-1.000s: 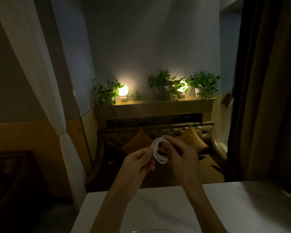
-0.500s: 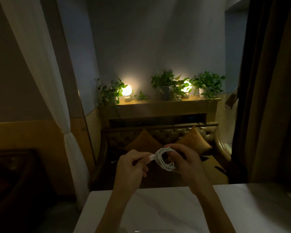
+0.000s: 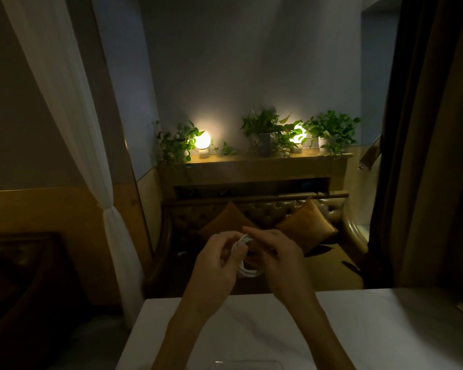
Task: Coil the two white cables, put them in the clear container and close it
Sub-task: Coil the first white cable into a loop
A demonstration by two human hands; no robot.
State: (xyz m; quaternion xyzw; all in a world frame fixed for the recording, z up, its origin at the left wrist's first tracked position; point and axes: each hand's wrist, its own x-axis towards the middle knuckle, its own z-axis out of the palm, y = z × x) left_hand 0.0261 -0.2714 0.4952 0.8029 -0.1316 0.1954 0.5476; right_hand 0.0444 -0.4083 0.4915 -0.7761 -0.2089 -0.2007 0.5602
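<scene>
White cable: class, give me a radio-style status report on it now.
Left hand and right hand both gripping coiled white cable, held above table. Clear container at near edge. Nothing in the way.

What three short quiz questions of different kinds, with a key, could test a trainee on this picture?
1. True or false: the coiled white cable lies on the white table.
2. Which hands touch the coil? A) left hand only B) right hand only C) both
3. Fill in: the clear container shows at the ___ edge of the view.

Key: 1 false, it is held above the table's far edge; 2 C; 3 bottom.
</scene>
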